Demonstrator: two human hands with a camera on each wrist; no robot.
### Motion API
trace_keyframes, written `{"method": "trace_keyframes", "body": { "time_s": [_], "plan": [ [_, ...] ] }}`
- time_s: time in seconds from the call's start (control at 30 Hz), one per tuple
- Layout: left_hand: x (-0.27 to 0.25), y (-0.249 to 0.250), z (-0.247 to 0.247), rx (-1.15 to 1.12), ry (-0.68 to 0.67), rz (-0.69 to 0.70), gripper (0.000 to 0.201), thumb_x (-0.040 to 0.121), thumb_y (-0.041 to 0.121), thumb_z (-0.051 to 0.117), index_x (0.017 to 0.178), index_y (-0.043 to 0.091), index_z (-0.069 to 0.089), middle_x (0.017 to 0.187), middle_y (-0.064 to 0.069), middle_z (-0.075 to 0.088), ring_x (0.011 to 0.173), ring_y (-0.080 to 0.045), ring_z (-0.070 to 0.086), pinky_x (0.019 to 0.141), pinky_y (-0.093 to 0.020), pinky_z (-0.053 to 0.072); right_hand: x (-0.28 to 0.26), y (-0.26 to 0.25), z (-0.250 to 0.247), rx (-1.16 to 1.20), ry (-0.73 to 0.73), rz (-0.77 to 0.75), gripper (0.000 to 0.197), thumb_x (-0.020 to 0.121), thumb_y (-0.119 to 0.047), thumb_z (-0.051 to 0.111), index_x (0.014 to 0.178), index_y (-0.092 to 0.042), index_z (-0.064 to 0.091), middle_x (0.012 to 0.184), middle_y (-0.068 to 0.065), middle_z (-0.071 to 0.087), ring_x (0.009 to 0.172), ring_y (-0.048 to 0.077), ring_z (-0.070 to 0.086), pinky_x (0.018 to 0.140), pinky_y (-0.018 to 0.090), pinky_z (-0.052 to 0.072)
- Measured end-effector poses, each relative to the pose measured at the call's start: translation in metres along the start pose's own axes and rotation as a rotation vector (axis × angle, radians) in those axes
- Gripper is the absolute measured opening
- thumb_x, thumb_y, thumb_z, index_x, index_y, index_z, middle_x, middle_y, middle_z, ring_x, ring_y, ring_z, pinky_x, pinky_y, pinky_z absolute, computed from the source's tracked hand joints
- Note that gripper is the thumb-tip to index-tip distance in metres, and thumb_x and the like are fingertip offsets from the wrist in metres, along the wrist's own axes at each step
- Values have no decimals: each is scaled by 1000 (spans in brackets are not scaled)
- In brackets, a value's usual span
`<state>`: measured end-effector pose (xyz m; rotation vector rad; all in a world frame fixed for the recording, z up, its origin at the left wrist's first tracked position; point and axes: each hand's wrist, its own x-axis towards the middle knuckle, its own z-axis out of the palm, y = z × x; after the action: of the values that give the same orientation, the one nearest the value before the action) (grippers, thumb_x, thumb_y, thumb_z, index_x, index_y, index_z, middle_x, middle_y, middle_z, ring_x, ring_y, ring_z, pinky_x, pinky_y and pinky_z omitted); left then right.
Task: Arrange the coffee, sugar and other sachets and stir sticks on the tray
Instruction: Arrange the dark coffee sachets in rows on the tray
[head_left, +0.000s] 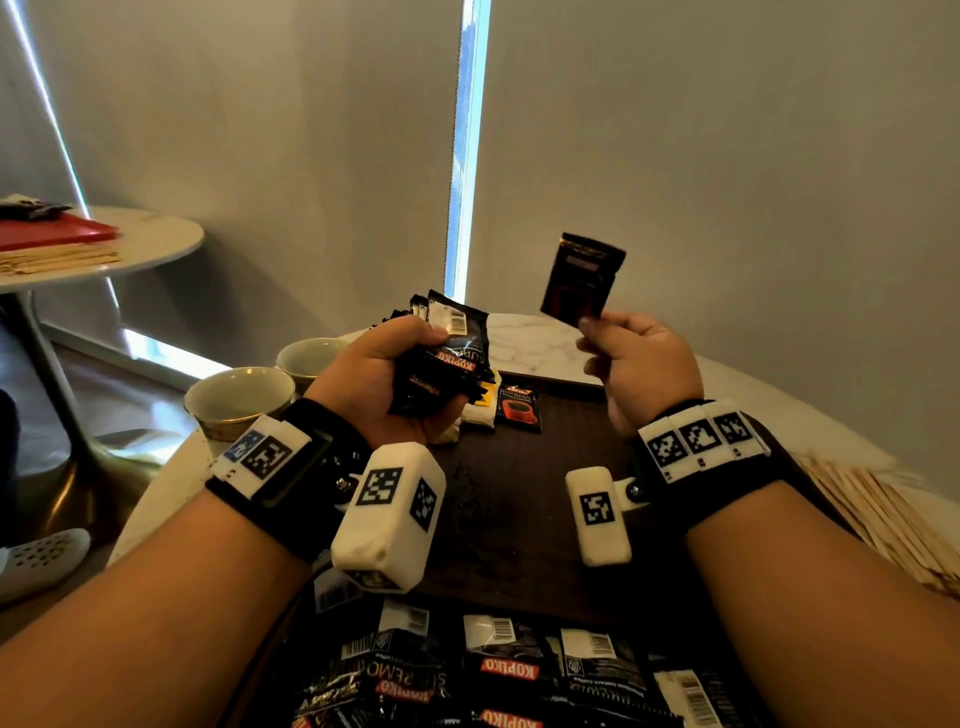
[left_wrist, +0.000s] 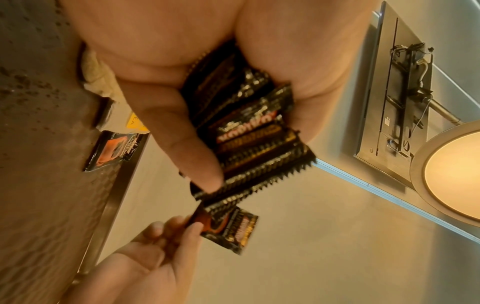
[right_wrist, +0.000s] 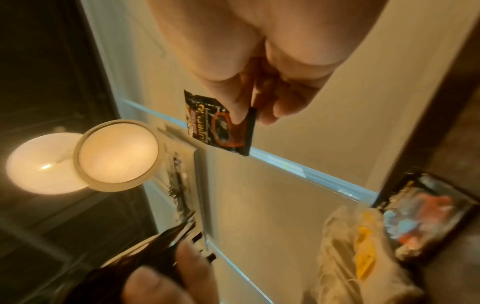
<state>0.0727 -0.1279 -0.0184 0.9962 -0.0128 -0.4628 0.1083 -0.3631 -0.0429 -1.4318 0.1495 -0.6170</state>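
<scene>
While I scan from the left, I see two cups (head_left: 244, 397) at the table's edge beside my left hand (head_left: 387, 387), whose fingers and thumb are curled round a thick stack of coffee sachets (head_left: 449, 364), their ends fanning upward. Just past that hand, on the dark tray (head_left: 524, 499), a white sachet (head_left: 480, 415) and a red-printed coffee sachet (head_left: 519, 408) lie flat near the far edge, side by side. Further right, my right hand (head_left: 641, 366) is raised above the tray and pinches a single coffee sachet (head_left: 582, 280) by its lower edge between thumb and fingertips, long axis upright. That sachet hangs up and to the right of the two lying ones, and the right hand is the freer one to reach them, so I judge it must come down and leftward and tip flat to land alongside. Stir sticks (head_left: 878, 519) lie off the tray's right edge, and more loose sachets (head_left: 509, 675) are heaped at its near end.
</scene>
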Motion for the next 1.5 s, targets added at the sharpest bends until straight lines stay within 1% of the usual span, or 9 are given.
{"method": "trace_keyframes", "body": {
  "time_s": [0.1,0.17,0.33,0.47,0.57,0.77,1.03,1.27,1.5],
  "plan": [
    [1,0,-1,-11,3,-2,37,71,22,66,102,4,61,79,-14,69,75,-22,64,45,-24,54,15,19,-11,71,25,173,8,90,-2,64,96,-8,64,75,5,64,55,11,54,44,23,39],
    [1,0,-2,-11,-2,0,41,68,23,67,103,3,61,80,-14,69,72,-22,65,45,-24,54,22,30,-17,31,37,284,20,92,2,58,110,-6,60,82,8,62,49,8,49,37,21,34],
    [3,-1,-2,-5,-15,6,37,69,23,66,100,4,62,77,-12,69,65,-19,66,44,-23,53,22,44,-25,-88,-7,480,40,91,6,51,130,-1,51,75,10,55,40,8,43,31,20,28],
    [3,-1,-4,1,-24,0,41,69,24,66,104,3,61,78,-13,70,66,-20,68,45,-24,54,16,40,-28,-206,-62,522,22,91,7,49,107,-7,57,73,11,52,47,12,39,33,20,27],
    [4,-1,-5,-3,-27,6,42,69,24,66,106,3,61,79,-13,70,65,-20,69,45,-24,54,15,39,-28,-296,-93,556,11,92,5,51,92,-3,59,75,11,52,51,13,40,40,23,29],
    [5,-1,-5,8,-15,11,42,69,24,67,104,3,61,75,-13,71,61,-19,70,45,-24,54,16,43,-25,-371,-72,585,21,86,0,57,106,-1,64,84,13,57,51,13,47,42,25,35],
    [6,0,-8,12,-23,12,48,69,25,68,112,3,60,79,-15,71,64,-21,70,45,-25,54,13,37,-27,-484,-143,577,11,90,-5,62,98,0,66,85,13,63,58,14,53,48,24,39],
    [6,0,-7,16,-29,12,46,70,25,67,109,3,60,78,-15,72,64,-20,70,46,-25,55,10,33,-23,-490,-173,566,26,91,-15,67,112,-1,63,117,18,67,64,18,65,46,26,46],
    [6,-1,-8,20,-24,10,45,69,25,68,108,3,60,76,-14,72,61,-21,71,46,-25,55,8,26,-22,-587,-163,509,27,92,-25,65,110,-5,63,109,12,68,68,19,67,51,27,45]
  ]
}}
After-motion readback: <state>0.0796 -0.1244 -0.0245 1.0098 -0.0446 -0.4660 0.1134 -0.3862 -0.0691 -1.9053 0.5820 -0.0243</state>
